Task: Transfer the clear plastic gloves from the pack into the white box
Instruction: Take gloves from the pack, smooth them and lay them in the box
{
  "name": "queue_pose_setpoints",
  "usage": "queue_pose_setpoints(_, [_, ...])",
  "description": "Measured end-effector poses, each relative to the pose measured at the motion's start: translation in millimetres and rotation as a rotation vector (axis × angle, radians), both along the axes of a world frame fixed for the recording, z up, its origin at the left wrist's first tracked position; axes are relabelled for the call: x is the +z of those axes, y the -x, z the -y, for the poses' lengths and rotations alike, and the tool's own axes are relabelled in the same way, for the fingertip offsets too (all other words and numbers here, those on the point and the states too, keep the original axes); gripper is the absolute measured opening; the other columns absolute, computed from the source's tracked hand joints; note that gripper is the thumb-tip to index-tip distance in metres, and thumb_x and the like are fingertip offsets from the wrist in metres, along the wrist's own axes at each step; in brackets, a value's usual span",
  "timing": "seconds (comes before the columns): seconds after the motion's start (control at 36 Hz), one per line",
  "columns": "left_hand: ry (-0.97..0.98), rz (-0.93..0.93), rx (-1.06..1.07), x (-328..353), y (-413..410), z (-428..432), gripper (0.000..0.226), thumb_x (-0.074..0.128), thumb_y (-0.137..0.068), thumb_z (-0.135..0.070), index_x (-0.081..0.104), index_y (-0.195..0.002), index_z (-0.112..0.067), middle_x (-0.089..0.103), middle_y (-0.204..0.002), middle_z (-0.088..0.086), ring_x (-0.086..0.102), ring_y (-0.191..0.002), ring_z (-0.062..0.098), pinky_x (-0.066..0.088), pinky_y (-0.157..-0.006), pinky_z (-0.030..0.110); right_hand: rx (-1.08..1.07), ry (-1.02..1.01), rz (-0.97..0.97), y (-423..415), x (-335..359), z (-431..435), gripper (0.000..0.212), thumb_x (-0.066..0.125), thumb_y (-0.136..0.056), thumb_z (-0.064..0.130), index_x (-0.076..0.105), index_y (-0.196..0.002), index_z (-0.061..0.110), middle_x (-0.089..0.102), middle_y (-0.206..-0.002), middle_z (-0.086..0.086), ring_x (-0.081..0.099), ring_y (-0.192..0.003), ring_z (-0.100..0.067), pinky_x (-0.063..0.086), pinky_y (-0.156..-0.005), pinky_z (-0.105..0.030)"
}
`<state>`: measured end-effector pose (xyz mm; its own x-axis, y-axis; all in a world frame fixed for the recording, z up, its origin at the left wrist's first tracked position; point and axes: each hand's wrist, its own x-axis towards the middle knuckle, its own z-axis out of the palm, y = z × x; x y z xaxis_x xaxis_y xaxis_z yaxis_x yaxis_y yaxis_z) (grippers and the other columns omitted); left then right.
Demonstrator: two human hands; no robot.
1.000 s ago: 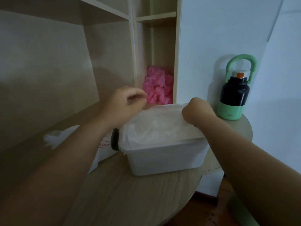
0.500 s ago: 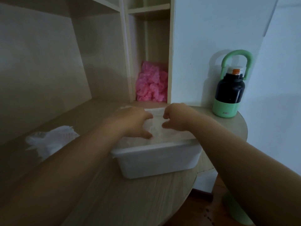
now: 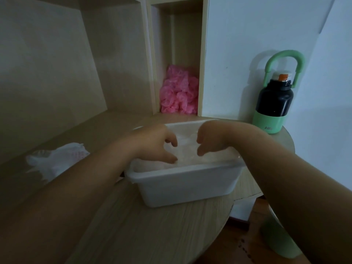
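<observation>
Tabletop (image 3: 152,229) box (image 3: 186,187): gloves (image 3: 187,155) under hands.

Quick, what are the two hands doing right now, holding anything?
Left hand: open, fingers curled, resting on the clear gloves in the white box, gripping nothing.
Right hand: open, fingers curled over the gloves, gripping nothing.
</observation>
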<state>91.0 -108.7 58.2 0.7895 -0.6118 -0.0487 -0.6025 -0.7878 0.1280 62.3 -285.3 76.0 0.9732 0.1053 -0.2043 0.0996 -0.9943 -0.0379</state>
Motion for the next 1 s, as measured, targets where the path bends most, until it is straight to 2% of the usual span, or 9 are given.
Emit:
queue_pose_setpoints(0.06, [-0.088,-0.026,0.029,1.6,4.1,-2.9,0.057,0.07,-0.077,-0.052,0.055,-0.127,-0.031,0.05,-0.117,-0.011,0.049,-0.109,0.011,0.044,-0.098,0.035,0.054,-0.034,0.061,2.3,1.3,-4.9,0.05,0.065,-0.085,0.036,0.054,-0.13,0.016,0.053,-0.133,-0.002,0.051,-0.118,-0.021,0.039,-0.1,-0.034])
queue_pose_setpoints(0.14, [-0.34,-0.101,0.085,0.5,6.7,4.5,0.061,0.062,-0.087,-0.045,0.043,-0.141,-0.027,0.049,-0.138,-0.004,0.048,-0.122,0.018,0.041,-0.103,0.036,0.049,0.028,-0.165,1.5,-7.7,-10.9,0.066,0.059,-0.089,0.038,0.03,-0.147,0.022,0.035,-0.149,-0.003,0.036,-0.134,-0.024,0.028,-0.109,-0.04])
queue_pose_setpoints(0.28, [-0.492,-0.204,0.072,-6.0,5.8,20.8,0.045,0.05,-0.095,-0.026,0.047,-0.14,-0.022,0.05,-0.139,0.002,0.047,-0.124,0.023,0.037,-0.107,0.039,-0.054,0.08,-0.397,-0.3,-16.9,-10.9,0.058,0.053,-0.093,0.037,0.035,-0.146,0.019,0.037,-0.149,-0.006,0.038,-0.133,-0.026,0.03,-0.107,-0.041])
queue_pose_setpoints(0.42, [-0.052,-0.122,0.108,13.3,20.0,-6.4,0.055,0.062,-0.087,-0.046,0.05,-0.137,-0.024,0.053,-0.133,-0.007,0.051,-0.117,0.012,0.041,-0.1,0.031,-0.07,-0.205,-0.139,12.4,7.0,-9.3,0.061,0.062,-0.088,0.03,0.038,-0.144,0.022,0.044,-0.142,-0.002,0.051,-0.117,-0.023,0.047,-0.096,-0.034])
queue_pose_setpoints(0.5, [0.408,-0.002,0.136,28.7,36.8,-38.2,0.042,0.064,-0.088,-0.036,0.059,-0.127,-0.022,0.061,-0.116,-0.01,0.056,-0.103,0.005,0.042,-0.087,0.022,-0.032,-0.319,0.13,18.0,16.1,-26.3,0.045,0.057,-0.091,0.022,0.05,-0.135,0.013,0.052,-0.135,-0.007,0.051,-0.118,-0.024,0.04,-0.1,-0.032])
queue_pose_setpoints(0.58, [0.601,0.103,0.219,29.9,47.6,-73.8,0.033,0.064,-0.089,-0.031,0.064,-0.121,-0.023,0.061,-0.102,-0.016,0.057,-0.094,-0.001,0.045,-0.087,0.022,0.047,-0.434,0.284,23.2,18.8,-64.3,0.044,0.056,-0.091,0.02,0.051,-0.134,0.011,0.052,-0.136,-0.007,0.049,-0.123,-0.023,0.036,-0.102,-0.03])
queue_pose_setpoints(0.78, [0.564,0.35,0.495,-12.4,56.5,-155.5,0.038,0.064,-0.089,-0.028,0.062,-0.126,-0.017,0.06,-0.128,0.003,0.054,-0.118,0.019,0.039,-0.097,0.029,0.222,-0.671,0.4,34.9,9.4,-162.2,0.043,0.052,-0.092,0.018,0.05,-0.134,0.015,0.057,-0.13,-0.004,0.052,-0.118,-0.018,0.037,-0.091,-0.021])
queue_pose_setpoints(0.92, [0.251,0.174,0.553,-62.7,53.4,-186.4,0.066,0.065,-0.085,-0.044,0.043,-0.142,-0.021,0.037,-0.149,0.005,0.033,-0.137,0.025,0.028,-0.111,0.039,0.21,-0.837,0.329,36.4,-10.6,-209.7,0.052,0.045,-0.092,0.003,0.038,-0.142,0.015,0.048,-0.139,-0.006,0.05,-0.12,-0.019,0.034,-0.082,-0.015])
queue_pose_setpoints(1.0, [0.277,0.162,0.573,-83.5,52.1,-198.7,0.061,0.062,-0.082,-0.048,0.051,-0.135,-0.021,0.046,-0.142,0.006,0.042,-0.129,0.026,0.036,-0.105,0.045,0.142,-0.928,0.193,33.8,-33.3,-230.0,0.061,0.044,-0.092,0.001,0.026,-0.147,0.02,0.043,-0.142,-0.007,0.05,-0.113,-0.017,0.039,-0.081,-0.022])
